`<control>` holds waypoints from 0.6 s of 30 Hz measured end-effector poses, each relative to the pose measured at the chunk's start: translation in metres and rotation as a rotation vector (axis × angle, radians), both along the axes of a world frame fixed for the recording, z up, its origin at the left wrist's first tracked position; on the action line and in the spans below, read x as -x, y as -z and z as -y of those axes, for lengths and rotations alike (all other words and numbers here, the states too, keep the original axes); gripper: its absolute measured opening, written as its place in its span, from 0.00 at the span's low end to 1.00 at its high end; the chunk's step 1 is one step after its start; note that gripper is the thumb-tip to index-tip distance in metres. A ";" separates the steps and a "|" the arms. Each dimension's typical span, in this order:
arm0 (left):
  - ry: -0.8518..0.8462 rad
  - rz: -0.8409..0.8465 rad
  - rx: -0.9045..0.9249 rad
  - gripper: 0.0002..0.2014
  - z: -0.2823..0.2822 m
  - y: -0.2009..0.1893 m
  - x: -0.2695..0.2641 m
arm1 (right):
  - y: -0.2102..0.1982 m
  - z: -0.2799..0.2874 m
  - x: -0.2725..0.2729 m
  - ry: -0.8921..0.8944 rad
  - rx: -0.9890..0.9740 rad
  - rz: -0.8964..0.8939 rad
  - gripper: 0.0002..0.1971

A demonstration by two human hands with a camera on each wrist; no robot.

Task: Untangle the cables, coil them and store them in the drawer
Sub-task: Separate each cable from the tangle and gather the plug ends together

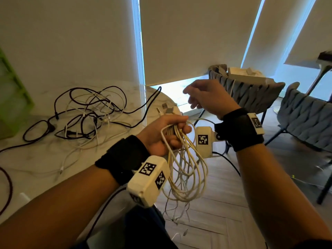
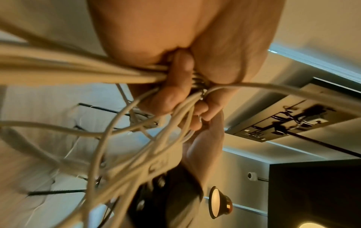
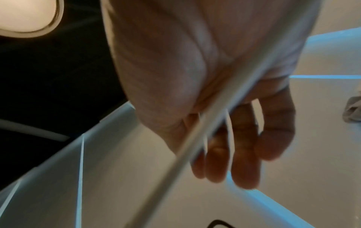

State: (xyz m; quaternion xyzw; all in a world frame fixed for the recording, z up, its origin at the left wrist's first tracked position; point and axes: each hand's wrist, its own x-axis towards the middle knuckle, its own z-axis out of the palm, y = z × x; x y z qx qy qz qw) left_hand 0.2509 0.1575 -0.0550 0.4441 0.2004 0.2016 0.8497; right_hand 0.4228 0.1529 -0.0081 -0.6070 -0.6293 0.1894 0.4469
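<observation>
My left hand (image 1: 170, 131) grips a bundle of white cables (image 1: 185, 169) beyond the table's edge. Its long loops hang toward the floor, and the USB plugs (image 1: 166, 109) stick up past the knuckles. The left wrist view shows the left hand (image 2: 185, 95) with curled fingers clamped round the white cables (image 2: 117, 77). My right hand (image 1: 194, 97) is raised up and to the right of the bundle with relaxed fingers. In the right wrist view a blurred white cable (image 3: 195, 138) crosses in front of the right hand (image 3: 234, 146), whose fingers are straight. A tangle of black and white cables (image 1: 89, 112) lies on the marble table (image 1: 36, 168).
A green drawer unit (image 1: 12, 97) stands at the table's far left. Two grey woven chairs (image 1: 251, 94) (image 1: 309, 119) stand on the wooden floor to the right. One black cable (image 1: 7, 186) trails over the table's near left side.
</observation>
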 end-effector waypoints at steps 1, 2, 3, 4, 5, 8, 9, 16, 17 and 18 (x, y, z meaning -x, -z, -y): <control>-0.023 0.004 -0.006 0.13 0.000 -0.004 0.001 | -0.002 0.007 0.003 -0.049 0.041 -0.029 0.12; -0.036 0.002 -0.011 0.12 -0.002 -0.007 0.003 | -0.003 0.015 0.005 -0.093 0.096 -0.029 0.15; -0.035 0.000 -0.014 0.11 -0.003 -0.009 0.004 | -0.004 0.022 0.007 -0.138 0.165 -0.005 0.18; -0.024 -0.003 -0.019 0.11 -0.006 -0.010 0.005 | -0.006 0.030 0.007 -0.182 0.237 0.035 0.20; -0.006 -0.010 -0.023 0.11 -0.009 -0.010 0.005 | -0.007 0.036 0.007 -0.226 0.298 0.074 0.20; 0.046 -0.046 -0.045 0.12 -0.013 -0.010 0.006 | -0.011 0.048 0.002 -0.328 0.389 0.146 0.15; 0.062 -0.062 -0.059 0.13 -0.012 -0.011 0.005 | -0.013 0.050 -0.001 -0.346 0.403 0.156 0.13; 0.027 -0.194 -0.174 0.14 -0.002 -0.021 0.001 | -0.010 0.045 -0.008 -0.259 0.283 -0.032 0.08; -0.029 -0.188 -0.164 0.13 -0.001 -0.021 0.000 | -0.009 0.042 -0.008 -0.223 0.257 -0.091 0.09; -0.098 -0.187 -0.158 0.12 0.000 -0.022 -0.001 | -0.007 0.039 -0.007 -0.191 0.239 -0.155 0.09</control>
